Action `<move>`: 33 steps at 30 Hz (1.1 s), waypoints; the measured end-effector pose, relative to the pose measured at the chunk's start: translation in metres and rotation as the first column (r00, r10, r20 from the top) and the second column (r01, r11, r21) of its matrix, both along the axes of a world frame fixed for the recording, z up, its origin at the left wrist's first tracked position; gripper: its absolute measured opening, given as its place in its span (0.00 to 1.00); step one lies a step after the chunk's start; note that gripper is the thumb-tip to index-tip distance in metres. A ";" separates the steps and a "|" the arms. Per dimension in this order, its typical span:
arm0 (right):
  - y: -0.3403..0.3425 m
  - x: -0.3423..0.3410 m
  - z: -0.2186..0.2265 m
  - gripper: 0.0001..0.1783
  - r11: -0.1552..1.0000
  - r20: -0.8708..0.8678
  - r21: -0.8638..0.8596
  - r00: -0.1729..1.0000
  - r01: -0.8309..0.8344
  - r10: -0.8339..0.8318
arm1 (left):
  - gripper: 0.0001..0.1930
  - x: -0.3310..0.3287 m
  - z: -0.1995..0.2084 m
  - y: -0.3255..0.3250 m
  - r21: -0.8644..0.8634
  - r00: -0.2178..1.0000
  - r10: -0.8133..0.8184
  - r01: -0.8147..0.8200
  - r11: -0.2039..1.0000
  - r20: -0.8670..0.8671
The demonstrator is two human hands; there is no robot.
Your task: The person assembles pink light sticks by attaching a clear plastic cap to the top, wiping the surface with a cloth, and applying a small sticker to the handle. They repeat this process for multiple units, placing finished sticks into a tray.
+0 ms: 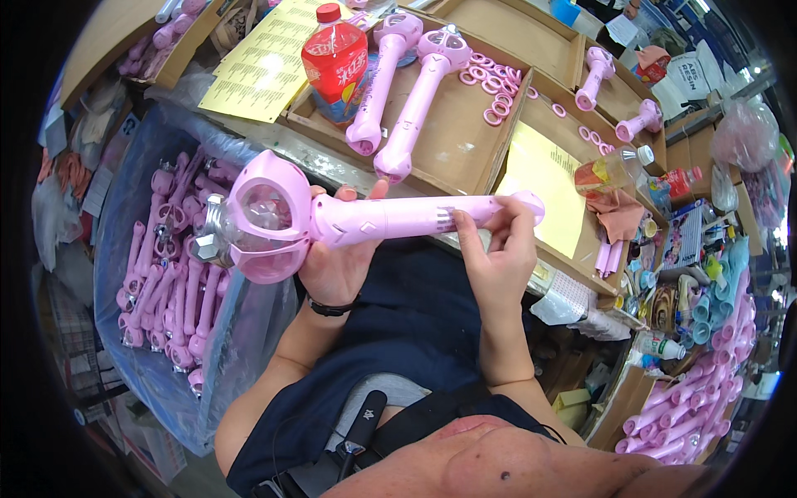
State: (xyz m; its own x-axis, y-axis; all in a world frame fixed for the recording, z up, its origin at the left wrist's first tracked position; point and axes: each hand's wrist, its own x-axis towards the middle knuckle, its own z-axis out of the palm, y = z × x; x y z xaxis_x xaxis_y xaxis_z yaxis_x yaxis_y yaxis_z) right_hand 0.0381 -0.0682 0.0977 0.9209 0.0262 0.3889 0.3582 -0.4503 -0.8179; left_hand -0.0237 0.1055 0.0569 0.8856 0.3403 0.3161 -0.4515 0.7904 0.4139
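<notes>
Bottle point(336, 62) with a red cap, two pink wands point(411, 104) and loose pink rings point(501, 87) crowd the cardboard tray point(457, 143) just beyond the held wand point(386, 218), with a yellow sheet point(540, 178) beside it. The tray rests on a tabletop point(320, 155) in a cluttered workroom; a plastic-lined bin point(257, 332) full of wands is at the left, a heap of pink tubes point(689, 407) at the lower right. The held wand lies crosswise before the person near the tabletop's edge, its clear dome overlapping the bin in view; left hand point(339, 270) fingers wrap the shaft beside the dome, right hand point(502, 249) thumb and fingers grip near the other end
</notes>
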 end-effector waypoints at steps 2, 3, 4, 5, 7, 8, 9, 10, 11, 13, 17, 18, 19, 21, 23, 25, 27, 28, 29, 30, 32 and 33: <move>-0.010 0.010 0.001 0.31 0.995 0.055 -0.091 0.998 0.044 -0.039 | 0.32 -0.001 0.001 0.007 0.017 1.000 0.029 -0.029 0.999 -0.010; -0.017 0.015 0.003 0.31 0.984 0.094 -0.153 0.993 0.087 -0.073 | 0.32 -0.001 0.004 0.013 0.038 0.999 0.051 -0.050 0.998 -0.017; -0.027 0.023 0.005 0.32 0.965 0.214 -0.249 0.976 0.083 -0.028 | 0.32 0.000 0.007 0.021 0.076 1.000 0.027 -0.027 0.997 -0.001; -0.037 0.031 0.007 0.33 0.937 0.340 -0.340 0.939 0.076 0.047 | 0.34 0.002 0.012 0.029 0.112 0.999 -0.032 0.028 0.993 0.035; -0.055 0.039 0.010 0.32 0.844 0.122 -0.335 0.868 -0.420 0.481 | 0.37 0.011 0.024 0.043 0.194 0.995 -0.095 0.087 0.977 0.036; -0.054 0.039 0.006 0.30 0.782 -0.122 -0.258 0.822 -0.567 0.556 | 0.41 0.019 0.031 0.049 0.233 0.984 -0.165 0.144 0.962 0.074; -0.053 0.038 0.003 0.29 0.728 -0.292 -0.128 0.727 -0.674 0.621 | 0.41 0.028 0.038 0.051 0.263 0.978 -0.196 0.171 0.950 0.071; -0.046 0.036 -0.003 0.25 0.713 -0.226 -0.163 0.729 -0.682 0.646 | 0.39 0.037 0.044 0.047 0.222 0.990 -0.143 0.141 0.965 -0.008; -0.034 0.031 -0.009 0.24 0.796 -0.155 -0.128 0.804 -0.592 0.574 | 0.38 0.048 0.050 0.040 0.193 0.993 -0.104 0.114 0.975 -0.065; -0.011 0.018 -0.021 0.23 0.910 0.003 -0.044 0.911 -0.411 0.412 | 0.35 0.069 0.059 0.022 0.314 0.995 0.042 -0.013 0.949 -0.087; 0.028 -0.005 -0.038 0.24 0.987 0.183 -0.069 0.971 -0.145 0.156 | 0.31 0.081 0.052 -0.031 0.700 0.839 0.538 -0.435 0.567 0.086; 0.031 -0.009 -0.040 0.23 0.983 0.189 -0.015 0.965 -0.185 0.185 | 0.31 0.085 0.049 -0.033 0.662 0.792 0.565 -0.554 0.506 0.231; 0.031 -0.013 -0.041 0.23 0.976 0.129 0.066 0.972 -0.208 0.199 | 0.30 0.086 0.045 -0.034 0.578 0.833 0.527 -0.517 0.632 0.169; 0.027 -0.019 -0.043 0.22 0.944 0.010 0.201 0.964 -0.262 0.265 | 0.27 0.087 0.038 -0.029 0.415 0.905 0.412 -0.418 0.808 0.108; 0.020 -0.027 -0.045 0.20 0.810 -0.164 0.442 0.854 -0.384 0.494 | 0.25 0.092 0.031 -0.027 0.207 0.978 0.113 -0.075 0.975 -0.174; 0.015 -0.032 -0.047 0.20 0.667 -0.261 0.620 0.693 -0.414 0.672 | 0.22 0.098 0.027 -0.029 -0.077 0.915 -0.384 0.377 0.923 -0.127; 0.007 -0.032 -0.047 0.21 0.639 -0.323 0.641 0.605 -0.426 0.728 | 0.21 0.100 0.026 -0.030 -0.202 0.673 -0.740 0.724 0.660 -0.005; 0.004 -0.032 -0.047 0.21 0.611 -0.346 0.680 0.557 -0.406 0.755 | 0.21 0.104 0.027 -0.031 -0.046 0.536 -0.784 0.833 0.551 0.313; 0.001 -0.032 -0.047 0.21 0.588 -0.376 0.724 0.509 -0.360 0.774 | 0.21 0.102 0.027 -0.030 0.045 0.417 -0.790 0.873 0.486 0.449; -0.001 -0.032 -0.047 0.21 0.599 -0.364 0.715 0.540 -0.361 0.759 | 0.23 0.100 0.029 -0.030 0.079 0.406 -0.789 0.867 0.492 0.461; -0.005 -0.031 -0.046 0.21 0.641 -0.368 0.695 0.605 -0.325 0.706 | 0.24 0.085 0.030 -0.027 -0.007 0.751 -0.660 0.660 0.751 -0.022; -0.007 -0.029 -0.047 0.21 0.636 -0.368 0.710 0.611 -0.303 0.701 | 0.25 0.076 0.031 -0.026 0.013 0.832 -0.499 0.517 0.856 -0.244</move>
State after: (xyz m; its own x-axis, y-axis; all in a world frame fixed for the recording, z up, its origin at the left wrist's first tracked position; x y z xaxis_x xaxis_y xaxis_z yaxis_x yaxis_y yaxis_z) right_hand 0.0087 -0.0756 0.0512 0.8390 0.5371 -0.0870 -0.2436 0.2278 -0.9427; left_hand 0.0528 0.0794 0.0877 0.9764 -0.1940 0.0950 0.1171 0.8451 0.5217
